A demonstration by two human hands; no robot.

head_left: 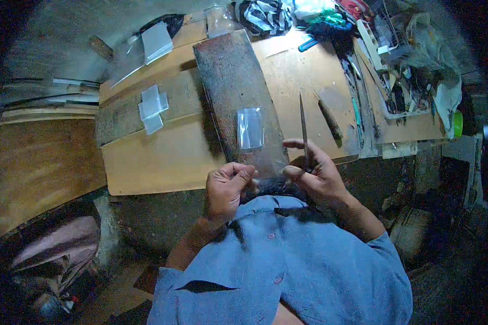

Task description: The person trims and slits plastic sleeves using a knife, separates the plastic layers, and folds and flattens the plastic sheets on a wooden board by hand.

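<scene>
Just far of both hands and about equally near each, the clear sheet [250, 128] lies long axis near-to-far on the dark board [228, 65], the left hand's [225, 190] fingers pinched, contents unclear, the right hand's [321, 176] gripping a thin blade [303, 123].

Shirt [331, 254] lt blue, btm ctr. Table [157, 165] tan, mid-L. Board [228, 70] dk grey-brown, mottled, ctr; film [251, 128] clear w/ wht glare. Bag [263, 17] blk/wht striped, top ctr.
</scene>
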